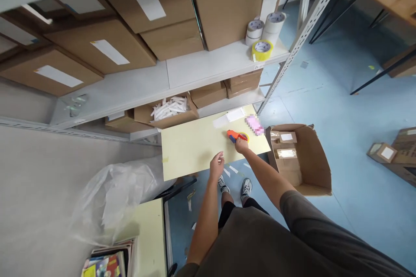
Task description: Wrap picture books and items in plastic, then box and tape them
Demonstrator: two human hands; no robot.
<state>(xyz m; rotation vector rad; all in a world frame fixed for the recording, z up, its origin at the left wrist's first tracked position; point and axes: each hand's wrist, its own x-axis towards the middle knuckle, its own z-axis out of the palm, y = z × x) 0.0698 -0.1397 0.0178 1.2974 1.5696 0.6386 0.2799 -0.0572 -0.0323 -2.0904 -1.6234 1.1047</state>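
Observation:
My right hand (241,144) is closed around an orange and blue tape dispenser (232,135) with a yellow roll of tape, over the pale yellow tabletop (191,147). Near the table's front edge is my left hand (216,165), its fingers loosely curled and apart, with nothing seen in it. A white paper (235,114) lies beyond the dispenser at the back edge of the table. To the right of that paper is a pink, pixelated item (254,124).
An opened cardboard box (313,156) with smaller boxes stands right of the table. Shelving (208,67) behind it bears cartons (227,8) and tape rolls (261,50). A lower carton (193,114) holds white pieces. Clear plastic sheeting (120,194) lies at left.

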